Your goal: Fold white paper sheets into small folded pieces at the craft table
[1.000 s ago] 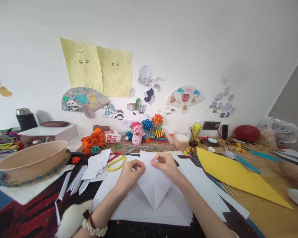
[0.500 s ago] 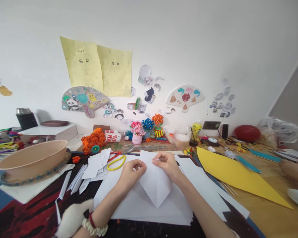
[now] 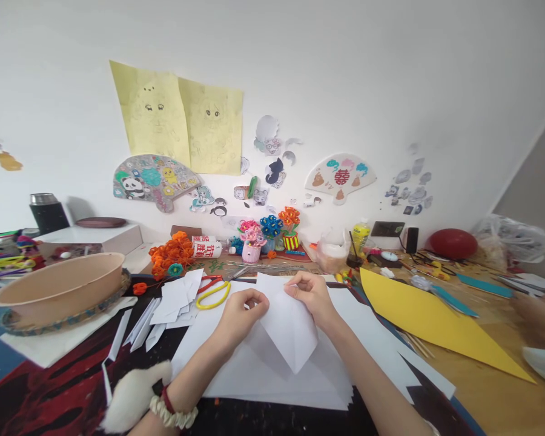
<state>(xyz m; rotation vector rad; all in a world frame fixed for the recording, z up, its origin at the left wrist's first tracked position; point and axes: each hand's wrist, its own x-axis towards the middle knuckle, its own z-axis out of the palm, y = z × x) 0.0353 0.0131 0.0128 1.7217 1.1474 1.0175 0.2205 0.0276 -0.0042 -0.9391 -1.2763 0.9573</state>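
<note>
Between my hands is a folded sheet of white paper [image 3: 291, 339], its pointed corner aimed toward me and a crease running down its middle. My left hand [image 3: 243, 312] is closed in a pinch at the paper's left edge. With thumb and forefinger my right hand [image 3: 313, 297] pinches the paper near its upper right. Beneath it lies a stack of white sheets [image 3: 236, 387] on the dark table. A pair of scissors with yellow and red handles [image 3: 213, 295] lies just beyond my left hand.
Cut paper pieces [image 3: 177, 303] lie left of the scissors. A beige basin [image 3: 59, 281] stands far left, near a white plush thing [image 3: 136, 393]. Yellow card [image 3: 436, 327] lies at right, where another person's hand [image 3: 536, 315] shows. Handmade flowers [image 3: 252, 236] line the wall.
The folded paper's lower point has lifted and shifted slightly right, tilting the sheet. My right hand has moved a little right and down, still pinching it. My left hand stays nearly in place.
</note>
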